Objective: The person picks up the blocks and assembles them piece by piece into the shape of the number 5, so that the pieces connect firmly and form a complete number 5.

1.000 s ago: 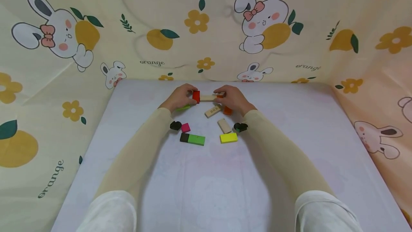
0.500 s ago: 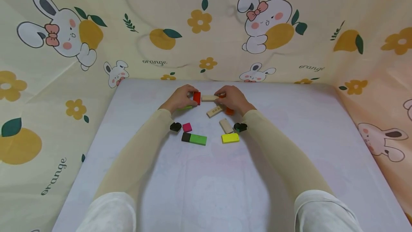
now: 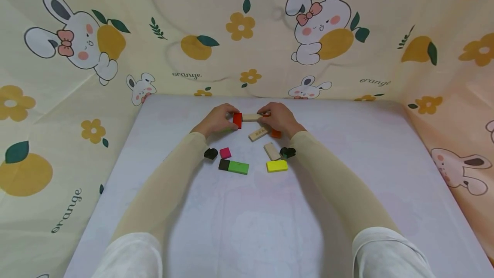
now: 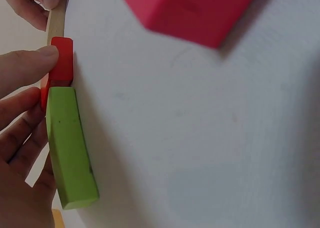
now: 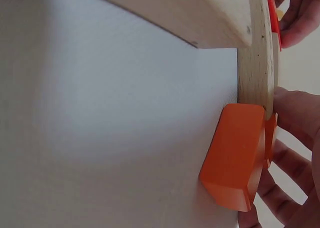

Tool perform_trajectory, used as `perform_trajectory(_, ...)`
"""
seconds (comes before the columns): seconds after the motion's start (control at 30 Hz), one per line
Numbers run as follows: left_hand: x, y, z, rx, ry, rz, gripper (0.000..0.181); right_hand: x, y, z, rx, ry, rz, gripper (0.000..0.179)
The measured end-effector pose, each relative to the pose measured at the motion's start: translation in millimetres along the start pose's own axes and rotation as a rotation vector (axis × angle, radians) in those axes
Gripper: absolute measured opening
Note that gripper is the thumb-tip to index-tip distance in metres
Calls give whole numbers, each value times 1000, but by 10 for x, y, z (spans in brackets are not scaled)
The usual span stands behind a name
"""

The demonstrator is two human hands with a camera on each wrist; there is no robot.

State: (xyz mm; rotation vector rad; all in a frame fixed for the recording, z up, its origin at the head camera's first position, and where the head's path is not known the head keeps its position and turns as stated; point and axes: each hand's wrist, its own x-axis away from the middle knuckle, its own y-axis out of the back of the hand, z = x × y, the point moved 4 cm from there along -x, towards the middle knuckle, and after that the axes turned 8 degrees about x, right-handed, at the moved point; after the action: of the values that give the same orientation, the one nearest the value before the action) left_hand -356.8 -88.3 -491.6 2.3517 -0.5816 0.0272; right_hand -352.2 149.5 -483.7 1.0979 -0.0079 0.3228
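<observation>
My left hand [image 3: 216, 120] pinches a red block [image 3: 237, 121] between thumb and fingers. In the left wrist view a light green block [image 4: 72, 148] lies end-on against or very near that red block. Right of the red block lies a plain wooden block [image 3: 251, 117], only a narrow gap away or touching. My right hand [image 3: 280, 118] grips its right end, thumb on the near side. An orange block [image 5: 234, 155] stands beside the right hand's fingers in the right wrist view. Another orange piece shows behind it, partly hidden by the fingers.
Nearer me lie a printed wooden block [image 3: 258, 134], a plain wooden block [image 3: 272, 151], a pink block [image 3: 225, 153], a black block [image 3: 224, 164], a green block [image 3: 238, 167] and a yellow block [image 3: 277, 166]. A patterned cloth [image 3: 216, 72] hangs behind the white table [image 3: 247, 226].
My left hand has shifted the red block slightly toward me relative to the wooden block. More of the light green block is hidden in the head view. The right hand stays nearly still.
</observation>
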Motion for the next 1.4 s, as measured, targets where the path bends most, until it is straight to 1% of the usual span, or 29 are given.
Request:
perform_trajectory(0.13,13,1,-2,-5,-6,3,57,-5,-7,4,14,11,1,34)
perform_trajectory(0.3,33,22,-22,0,-13,-2,56,-16,3,21,25,31,-18,33)
perform_trajectory(0.5,21,18,-21,5,-14,10,56,-30,-7,10,29,25,-11,34)
perform_trajectory(0.9,16,18,-17,19,-22,6,56,-51,-19,6,31,22,-14,33)
perform_trajectory(1.07,11,14,-19,27,-23,8,56,-39,-14,15,12,26,-12,33)
perform_trajectory(1.2,7,12,-25,25,-26,9,57,-45,-27,10,5,39,-13,34)
perform_trajectory(1.4,2,13,-31,28,-26,15,58,-74,-41,-3,32,73,-28,35)
